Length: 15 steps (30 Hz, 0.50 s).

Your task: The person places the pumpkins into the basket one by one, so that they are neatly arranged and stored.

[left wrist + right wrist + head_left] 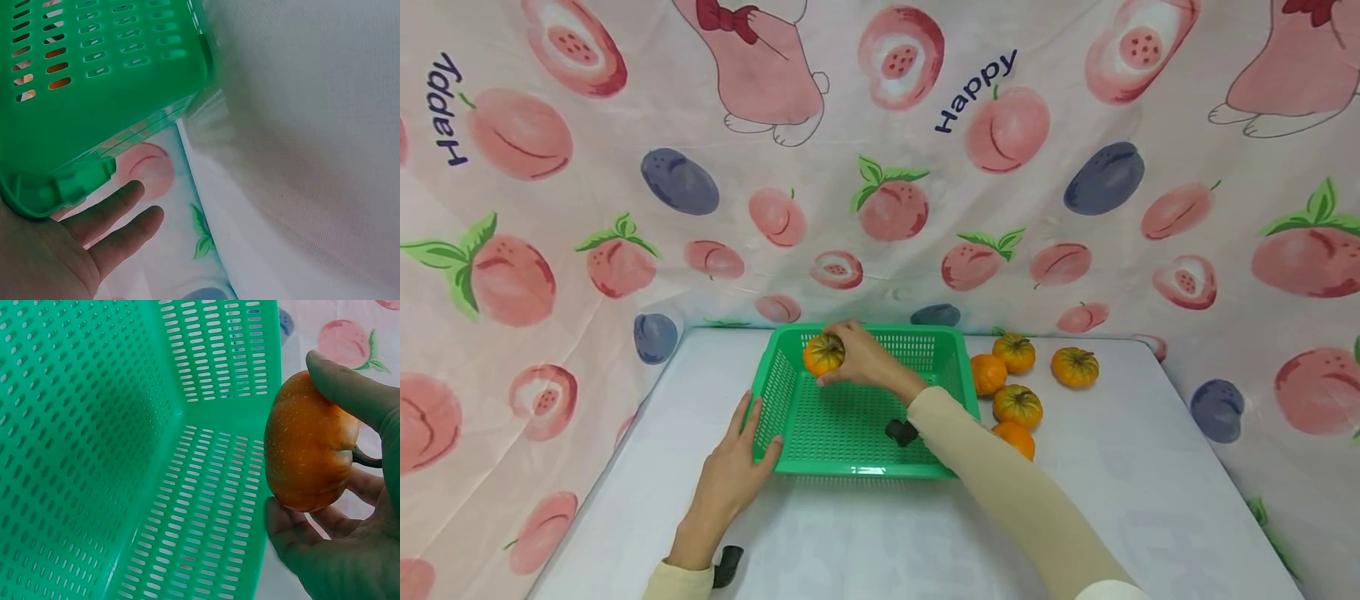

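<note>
A small orange pumpkin (309,444) with green streaks on top is gripped between the thumb and fingers of my right hand (861,354). In the head view it is over the back left part of a green plastic basket (868,468); its dark stem points toward the palm in the right wrist view. The basket's perforated floor shows no pumpkin on it. My left hand (737,467) rests against the basket's left side near the front corner. Its fingers (115,209) are extended and spread beside the rim in the left wrist view.
Right of the basket several more small pumpkins (1018,407) are grouped on the white table (1120,483), some close to its wall. One pumpkin (1075,367) sits apart, farther right. A fruit-printed cloth (880,275) hangs behind the table. Black wrist-worn pieces show at both wrists.
</note>
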Each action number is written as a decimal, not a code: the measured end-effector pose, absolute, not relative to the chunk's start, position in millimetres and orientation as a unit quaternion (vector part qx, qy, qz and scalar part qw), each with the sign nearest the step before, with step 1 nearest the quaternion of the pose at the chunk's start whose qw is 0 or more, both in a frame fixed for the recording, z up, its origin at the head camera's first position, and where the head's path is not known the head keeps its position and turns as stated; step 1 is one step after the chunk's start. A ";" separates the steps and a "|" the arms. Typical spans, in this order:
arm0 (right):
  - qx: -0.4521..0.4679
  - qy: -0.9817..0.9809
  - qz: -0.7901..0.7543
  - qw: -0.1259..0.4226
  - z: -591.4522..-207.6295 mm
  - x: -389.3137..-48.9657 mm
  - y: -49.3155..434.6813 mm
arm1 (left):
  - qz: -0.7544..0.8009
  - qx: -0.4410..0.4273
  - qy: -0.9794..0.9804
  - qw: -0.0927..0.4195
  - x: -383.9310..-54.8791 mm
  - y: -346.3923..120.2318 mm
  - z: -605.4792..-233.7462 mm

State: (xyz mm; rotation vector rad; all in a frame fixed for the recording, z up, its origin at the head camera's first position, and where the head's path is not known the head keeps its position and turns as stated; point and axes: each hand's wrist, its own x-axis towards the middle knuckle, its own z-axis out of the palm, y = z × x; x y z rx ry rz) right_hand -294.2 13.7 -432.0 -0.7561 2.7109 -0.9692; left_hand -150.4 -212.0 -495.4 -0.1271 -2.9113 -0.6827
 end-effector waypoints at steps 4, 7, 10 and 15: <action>-0.246 0.909 -0.322 0.092 -436.1 -298.9 8.9 | -0.228 -0.043 -0.970 0.075 -150.4 -211.3 -495.5; -0.244 0.906 -0.333 0.098 -439.3 -302.3 4.5 | -0.227 -0.042 -0.970 0.075 -150.5 -211.2 -495.8; -0.245 0.902 -0.340 0.102 -442.0 -305.0 -1.2 | -0.225 -0.041 -0.971 0.075 -150.7 -211.3 -496.3; -0.247 0.910 -0.315 0.108 -446.2 -306.4 -11.1 | -0.226 -0.040 -0.971 0.073 -151.5 -211.6 -496.4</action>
